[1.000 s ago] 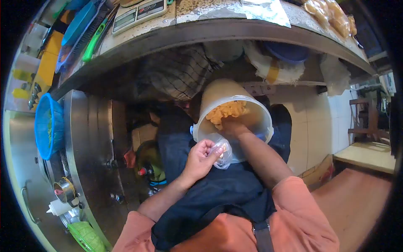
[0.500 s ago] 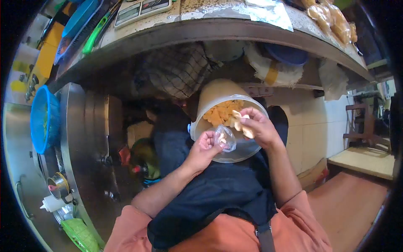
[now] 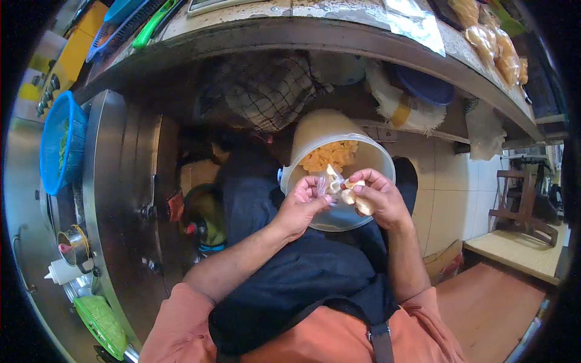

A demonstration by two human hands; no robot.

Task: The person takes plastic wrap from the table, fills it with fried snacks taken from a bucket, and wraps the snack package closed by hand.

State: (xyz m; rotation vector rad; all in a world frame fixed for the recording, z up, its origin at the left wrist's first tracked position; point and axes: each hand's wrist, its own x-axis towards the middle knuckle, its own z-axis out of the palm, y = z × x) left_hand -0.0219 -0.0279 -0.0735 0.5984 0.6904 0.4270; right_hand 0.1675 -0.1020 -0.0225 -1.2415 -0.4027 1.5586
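A small clear plastic bag (image 3: 325, 186) with a few pale pieces in it is pinched in my left hand (image 3: 304, 207). My right hand (image 3: 382, 198) is closed around several pale, curved cracker-like pieces (image 3: 364, 207), held right at the bag's mouth. Both hands are over the opening of a translucent white bucket (image 3: 339, 222), which leans toward me between my legs. Deep inside the bucket lies a heap of orange-yellow cracker-like pieces (image 3: 330, 155). My fingers hide part of the bag and of the pieces.
A worn counter edge (image 3: 290, 33) crosses above the bucket, with filled plastic bags (image 3: 493, 45) at its right. Cloth (image 3: 266, 91) and a sack (image 3: 399, 109) sit beneath it. Leftward are a blue basket (image 3: 63, 142) and steel cabinets (image 3: 103, 199); rightward, a wooden stool (image 3: 514, 206).
My right hand has brought the pale pieces left to the bag's mouth, and the two hands now nearly touch. The view has shifted slightly.
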